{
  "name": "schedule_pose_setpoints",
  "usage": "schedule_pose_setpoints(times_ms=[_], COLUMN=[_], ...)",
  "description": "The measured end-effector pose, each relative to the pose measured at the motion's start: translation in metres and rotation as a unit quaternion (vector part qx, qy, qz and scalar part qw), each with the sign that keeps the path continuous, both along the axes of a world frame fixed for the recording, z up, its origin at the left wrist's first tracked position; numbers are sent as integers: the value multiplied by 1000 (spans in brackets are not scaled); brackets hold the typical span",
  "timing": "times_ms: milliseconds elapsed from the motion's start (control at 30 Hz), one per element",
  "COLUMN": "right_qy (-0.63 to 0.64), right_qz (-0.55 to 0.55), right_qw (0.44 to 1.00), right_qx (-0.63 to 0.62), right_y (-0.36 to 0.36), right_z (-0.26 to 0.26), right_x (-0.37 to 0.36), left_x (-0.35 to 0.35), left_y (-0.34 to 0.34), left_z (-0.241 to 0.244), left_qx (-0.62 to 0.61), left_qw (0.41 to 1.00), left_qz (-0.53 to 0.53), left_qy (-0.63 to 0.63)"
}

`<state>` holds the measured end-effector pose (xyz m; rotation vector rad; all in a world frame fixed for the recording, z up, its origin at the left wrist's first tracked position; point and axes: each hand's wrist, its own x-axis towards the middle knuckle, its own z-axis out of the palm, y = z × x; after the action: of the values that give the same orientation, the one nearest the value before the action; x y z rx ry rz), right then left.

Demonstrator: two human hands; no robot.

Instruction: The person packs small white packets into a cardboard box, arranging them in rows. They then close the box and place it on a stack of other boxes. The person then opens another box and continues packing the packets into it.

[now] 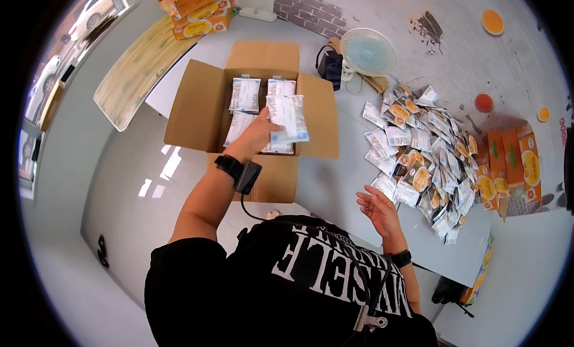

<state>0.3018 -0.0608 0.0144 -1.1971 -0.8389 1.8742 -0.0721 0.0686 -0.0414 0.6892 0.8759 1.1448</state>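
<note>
Over the right half of an open cardboard box [193, 105], my left hand [263, 128] grips a white printed sachet packet [289, 118]. Inside the box lie stacks of similar packets, among them one at the back left [245, 95] and one at the front left [237, 126]; the held packet partly covers those on the right. My right hand [377, 208] is above the table edge with its fingers apart and nothing in it, just left of a large heap of loose packets [421, 138]. Some packets in the heap show a brown side with an orange bowl picture.
A small fan [367, 53] and a black device [330, 69] stand behind the box. Orange cartons [202, 24] are stacked at the back left beside a wood-patterned board [143, 69]. More orange cartons [511, 167] stand right of the heap. A cable runs from my left wrist.
</note>
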Motion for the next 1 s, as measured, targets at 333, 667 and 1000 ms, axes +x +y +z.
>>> schedule_pose_setpoints(times_ms=[333, 667, 1000], right_qy=[-3, 0, 13], right_qz=[-155, -203, -235], right_qw=[988, 979, 972], right_qx=[-17, -17, -27], right_y=[-27, -47, -42], right_z=[-4, -11, -11], right_x=[35, 61, 72], left_x=[-43, -52, -60], left_y=[97, 148, 169], left_z=[-40, -89, -97], left_qx=[-45, 11, 88], left_qw=[993, 990, 854], left_qz=[55, 17, -24], left_qy=[98, 137, 512])
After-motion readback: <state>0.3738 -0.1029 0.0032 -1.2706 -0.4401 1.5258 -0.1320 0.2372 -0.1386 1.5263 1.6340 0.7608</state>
